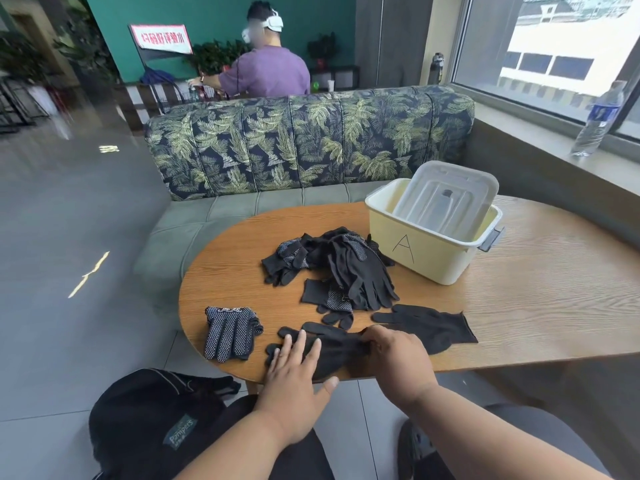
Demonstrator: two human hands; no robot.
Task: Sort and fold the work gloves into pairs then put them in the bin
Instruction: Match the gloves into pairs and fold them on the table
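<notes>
Wooden table (540,306) is carrying everything. Beside the yellow bin (420,254), which is holding its clear lid (446,199), a loose glove pile (343,268) is lying. Nearer the person from the bin, the left hand (294,372) is pressing flat and open on a black glove (332,348), while the right hand (394,358) is pinching its cuff.

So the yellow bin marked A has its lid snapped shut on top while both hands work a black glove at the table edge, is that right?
Not quite. In the head view the lid is off, propped tilted inside the open yellow bin. The rest holds: the left hand and right hand work a black glove at the table edge.
</notes>
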